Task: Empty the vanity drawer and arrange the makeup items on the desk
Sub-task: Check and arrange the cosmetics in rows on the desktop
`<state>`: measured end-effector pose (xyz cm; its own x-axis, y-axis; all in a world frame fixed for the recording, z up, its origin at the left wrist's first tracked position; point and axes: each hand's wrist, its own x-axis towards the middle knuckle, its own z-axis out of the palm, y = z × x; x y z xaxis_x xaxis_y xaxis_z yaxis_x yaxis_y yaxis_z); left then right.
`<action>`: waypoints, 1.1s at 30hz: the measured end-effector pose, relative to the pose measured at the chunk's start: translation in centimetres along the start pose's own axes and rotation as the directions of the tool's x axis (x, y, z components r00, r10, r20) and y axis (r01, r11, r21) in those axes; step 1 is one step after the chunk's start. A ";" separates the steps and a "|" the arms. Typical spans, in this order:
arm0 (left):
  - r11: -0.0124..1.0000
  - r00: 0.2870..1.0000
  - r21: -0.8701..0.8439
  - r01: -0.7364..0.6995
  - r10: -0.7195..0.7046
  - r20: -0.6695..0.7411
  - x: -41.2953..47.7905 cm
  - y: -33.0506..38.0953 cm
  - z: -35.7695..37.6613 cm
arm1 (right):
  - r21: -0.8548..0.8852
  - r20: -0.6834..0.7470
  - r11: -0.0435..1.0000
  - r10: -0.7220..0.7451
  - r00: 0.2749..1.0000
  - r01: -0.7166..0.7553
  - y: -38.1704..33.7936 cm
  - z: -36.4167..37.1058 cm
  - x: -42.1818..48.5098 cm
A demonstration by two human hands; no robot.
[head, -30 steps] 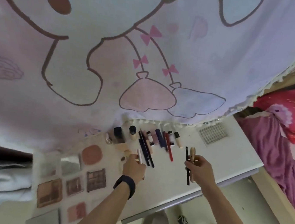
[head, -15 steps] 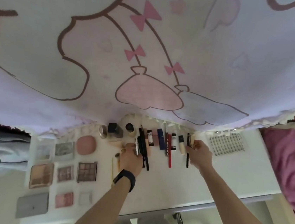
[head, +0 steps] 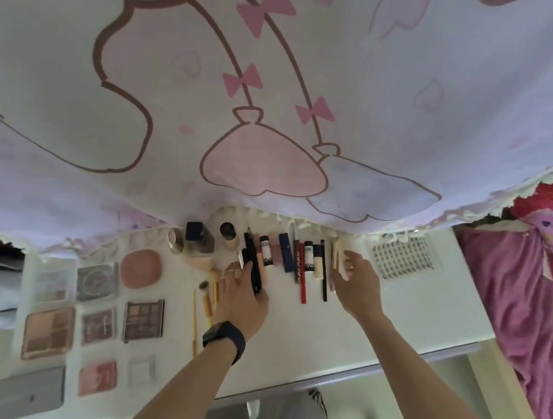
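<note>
A row of tubes and pencils is laid on the white surface, just under the hem of a printed curtain. A black tube at the row's left end is pinched between thumb and fingers of the left hand. The right hand is held open, fingers straight, just beside a beige stick at the right end; contact cannot be told. Palettes are set in a grid further left
</note>
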<state>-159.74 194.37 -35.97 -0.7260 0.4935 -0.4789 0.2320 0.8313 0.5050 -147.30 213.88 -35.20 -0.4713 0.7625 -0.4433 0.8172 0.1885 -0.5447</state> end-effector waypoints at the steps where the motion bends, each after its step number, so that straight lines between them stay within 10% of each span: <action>1: 1.000 1.000 0.019 -0.012 0.012 0.011 -0.1 -0.2 -0.1 | -0.015 0.004 1.000 -0.018 1.000 0.018 0.2 0.1 -0.3; 13: 0.937 0.984 0.303 -0.174 0.176 0.020 -0.5 0.2 1.7 | -0.322 0.034 0.786 -0.547 0.836 0.528 4.0 2.5 0.4; 23: 0.957 0.948 0.191 -0.218 0.254 -0.194 0.5 -1.1 5.1 | -0.288 -0.033 0.676 -0.715 0.698 0.679 5.1 3.7 0.5; 33: 0.848 0.825 0.423 -0.318 0.468 -0.318 3.6 -1.6 7.1 | -0.394 0.009 0.495 -0.841 0.541 0.775 5.9 5.3 3.1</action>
<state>-158.17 196.64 -43.63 -0.6962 0.7144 0.0695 0.7015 0.6568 0.2765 -145.73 214.09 -43.59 -0.9451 0.2489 0.2119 0.1698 0.9277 -0.3325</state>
